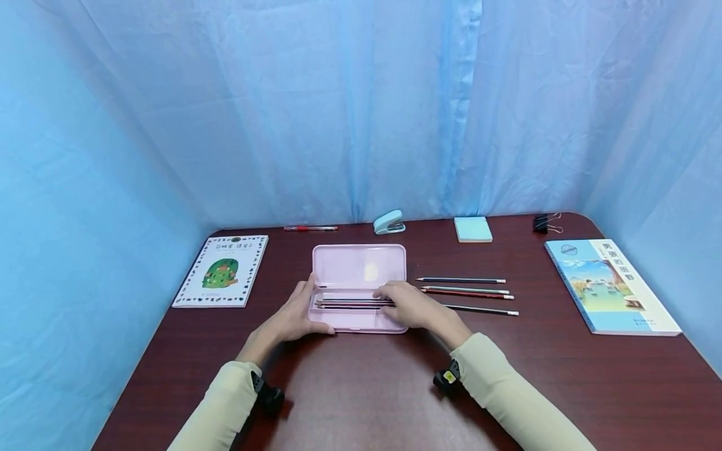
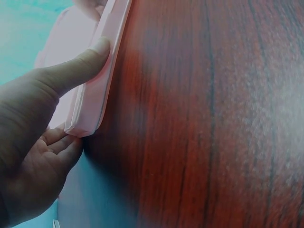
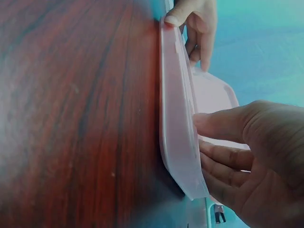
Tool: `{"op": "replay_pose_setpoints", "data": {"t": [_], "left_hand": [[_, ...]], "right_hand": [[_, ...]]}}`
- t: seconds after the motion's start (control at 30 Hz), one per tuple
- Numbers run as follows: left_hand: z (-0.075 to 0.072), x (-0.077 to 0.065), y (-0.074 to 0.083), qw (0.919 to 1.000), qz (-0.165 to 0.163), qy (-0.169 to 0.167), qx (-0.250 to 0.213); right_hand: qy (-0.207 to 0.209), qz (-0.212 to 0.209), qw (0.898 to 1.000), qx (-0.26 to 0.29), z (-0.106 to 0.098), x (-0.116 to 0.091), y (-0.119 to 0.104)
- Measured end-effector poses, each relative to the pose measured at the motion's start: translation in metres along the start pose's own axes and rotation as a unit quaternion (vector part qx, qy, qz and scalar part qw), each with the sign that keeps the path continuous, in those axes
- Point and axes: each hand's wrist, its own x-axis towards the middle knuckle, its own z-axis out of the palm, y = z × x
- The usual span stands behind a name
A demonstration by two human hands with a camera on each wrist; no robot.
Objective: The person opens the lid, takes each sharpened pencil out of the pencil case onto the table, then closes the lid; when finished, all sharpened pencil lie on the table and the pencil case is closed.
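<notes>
A pink pencil case (image 1: 344,321) lies with its lid (image 1: 350,263) raised, and several pencils (image 1: 344,303) rest lengthwise inside. My left hand (image 1: 294,316) grips the case's left end, thumb along the front wall and fingers around the side. At the right end, my right hand (image 1: 414,304) reaches over the tray, covering the pencils' right ends. In the right wrist view its thumb (image 3: 218,124) is at the front rim and its fingers (image 3: 225,164) extend into the case. No pencil shows between them there.
Several loose pencils (image 1: 465,280) lie right of the case, one partly hidden by the right hand. Behind are a red pen (image 1: 310,228), stapler (image 1: 389,223), sticky notes (image 1: 473,230) and binder clip (image 1: 543,223). A white book (image 1: 222,270) lies left, a blue-covered book (image 1: 612,288) right.
</notes>
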Motion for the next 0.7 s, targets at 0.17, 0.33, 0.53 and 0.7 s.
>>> {"op": "replay_pose_setpoints", "data": {"t": [0.17,0.33,0.53,0.7], "left_hand": [[0.000,0.000,0.000,1.0000,0.006,0.004,-0.001],[0.001,0.001,-0.001,1.0000,0.006,0.002,-0.002],[0.001,0.000,-0.001,1.0000,0.004,0.000,-0.003],[0.001,0.000,-0.001,1.0000,0.003,0.001,-0.005]], "right_hand": [[-0.001,-0.014,1.000,0.017,0.002,0.001,0.001],[0.027,-0.023,0.999,0.037,0.007,0.001,0.004],[0.047,-0.033,0.996,0.064,0.011,0.001,0.009],[0.060,-0.029,0.995,0.067,0.011,-0.001,0.011]]}}
